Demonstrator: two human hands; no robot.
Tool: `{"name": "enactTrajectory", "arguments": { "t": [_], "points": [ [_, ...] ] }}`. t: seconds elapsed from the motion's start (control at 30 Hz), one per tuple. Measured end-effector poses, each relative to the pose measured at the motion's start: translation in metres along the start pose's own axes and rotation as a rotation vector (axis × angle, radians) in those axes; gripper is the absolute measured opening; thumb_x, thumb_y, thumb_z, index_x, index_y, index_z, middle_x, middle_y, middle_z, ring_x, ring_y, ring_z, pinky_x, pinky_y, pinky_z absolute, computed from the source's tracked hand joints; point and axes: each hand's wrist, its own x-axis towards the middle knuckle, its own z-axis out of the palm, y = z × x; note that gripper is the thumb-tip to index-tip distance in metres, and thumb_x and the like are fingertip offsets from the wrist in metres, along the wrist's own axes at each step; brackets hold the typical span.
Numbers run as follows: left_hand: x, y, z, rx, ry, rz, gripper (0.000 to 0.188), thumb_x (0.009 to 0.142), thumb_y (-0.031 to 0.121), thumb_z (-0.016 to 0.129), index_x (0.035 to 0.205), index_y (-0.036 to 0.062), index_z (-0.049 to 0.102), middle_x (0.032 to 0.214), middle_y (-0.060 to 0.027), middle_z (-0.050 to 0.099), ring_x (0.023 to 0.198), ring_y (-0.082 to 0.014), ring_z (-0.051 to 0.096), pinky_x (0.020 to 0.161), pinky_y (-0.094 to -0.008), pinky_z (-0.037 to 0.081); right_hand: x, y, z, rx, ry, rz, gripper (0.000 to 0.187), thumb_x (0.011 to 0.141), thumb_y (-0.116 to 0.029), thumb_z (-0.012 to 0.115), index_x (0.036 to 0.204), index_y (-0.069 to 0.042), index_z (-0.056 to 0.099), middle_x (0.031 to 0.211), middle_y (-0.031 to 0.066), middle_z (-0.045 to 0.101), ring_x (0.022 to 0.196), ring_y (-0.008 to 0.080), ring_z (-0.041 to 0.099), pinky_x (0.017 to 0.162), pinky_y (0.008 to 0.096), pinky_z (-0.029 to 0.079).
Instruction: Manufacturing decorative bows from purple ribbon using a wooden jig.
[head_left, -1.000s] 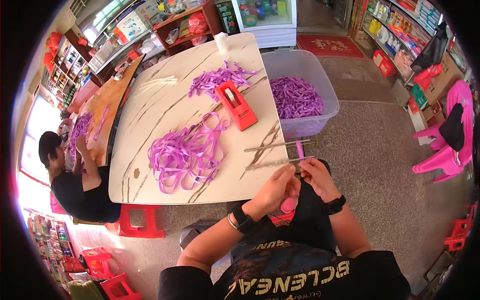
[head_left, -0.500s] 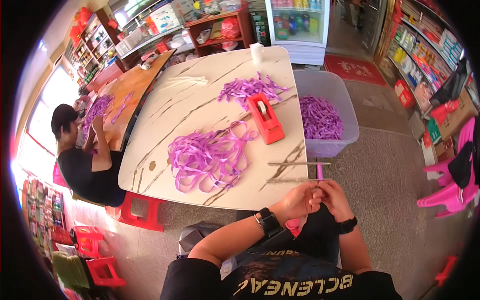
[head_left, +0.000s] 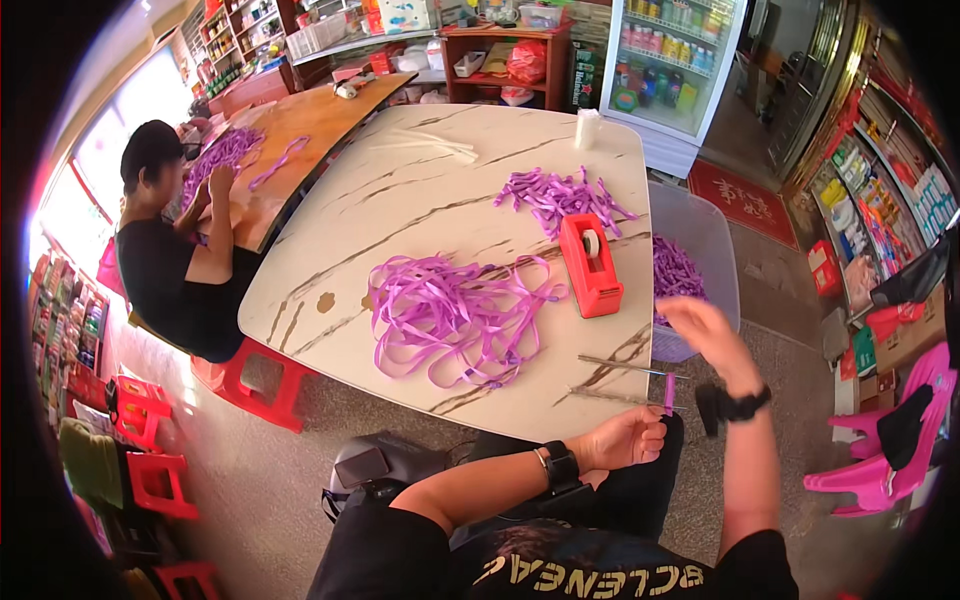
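Two thin metal rods [head_left: 625, 364] jut past the table's near right edge, with a strip of purple ribbon [head_left: 670, 388] across their ends. At the ribbon's lower end my left hand [head_left: 625, 440] is closed, fingers curled in a pinch on it. My right hand [head_left: 708, 335] is lifted off to the right of the table edge, fingers stretched out and apart, holding nothing I can see. Nearest to it is a red tape dispenser [head_left: 604, 290] with a roll in it. Left of that lies a loose tangle of purple ribbon [head_left: 445, 315].
Behind the dispenser lies a heap of short purple ribbon pieces [head_left: 550, 200]. A translucent bin [head_left: 722, 250] of purple ribbon stands beside the marble-patterned table [head_left: 330, 240]. A co-worker [head_left: 180, 260] handles purple ribbon at a wooden table [head_left: 330, 115]. A pink chair [head_left: 890, 450] is at right.
My right hand has left the ribbon on the rods and moved up and right, its fingers opening out. My left hand stays by the ribbon. The view has shifted, so the table appears further right.
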Motion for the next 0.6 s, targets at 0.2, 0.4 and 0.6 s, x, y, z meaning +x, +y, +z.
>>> {"name": "enactTrajectory", "arguments": {
  "t": [0.2, 0.4, 0.6],
  "points": [
    [0.001, 0.0, 0.0, 0.042, -0.004, 0.004, 0.014, 0.083, 0.016, 0.046, 0.071, 0.0159, 0.039, 0.058, 0.0056, 0.034, 0.053, -0.0072, 0.036, 0.051, -0.021, 0.034, 0.115, 0.031, 0.03, -0.054, -0.084, 0.117, 0.027, 0.084, -0.023, 0.056, 0.099, -0.002, 0.058, 0.084, 0.0007, 0.06, 0.079, 0.0068, 0.052, 0.068, 0.0213, 0.039],
    [-0.001, 0.0, 0.0, 0.058, 0.039, 0.01, 0.018, 0.081, 0.015, 0.047, 0.066, 0.015, 0.037, 0.057, 0.0059, 0.034, 0.052, -0.0068, 0.035, 0.05, -0.0208, 0.033, 0.111, 0.013, 0.041, 0.012, -0.089, 0.335, 0.026, 0.077, -0.032, 0.061, 0.088, -0.009, 0.061, 0.073, -0.0027, 0.063, 0.059, 0.001, 0.047, 0.046, 0.0208, 0.023],
    [0.001, -0.002, -0.003, 0.082, 0.009, -0.005, 0.017, 0.081, 0.013, 0.046, 0.067, 0.0155, 0.037, 0.057, 0.0062, 0.033, 0.052, -0.0067, 0.036, 0.05, -0.0205, 0.033, 0.107, 0.01, 0.038, 0.083, -0.063, 0.322, 0.025, 0.077, -0.03, 0.062, 0.091, -0.01, 0.06, 0.077, -0.0024, 0.064, 0.055, 0.0, 0.044, 0.044, 0.0193, 0.02]
  ]
}}
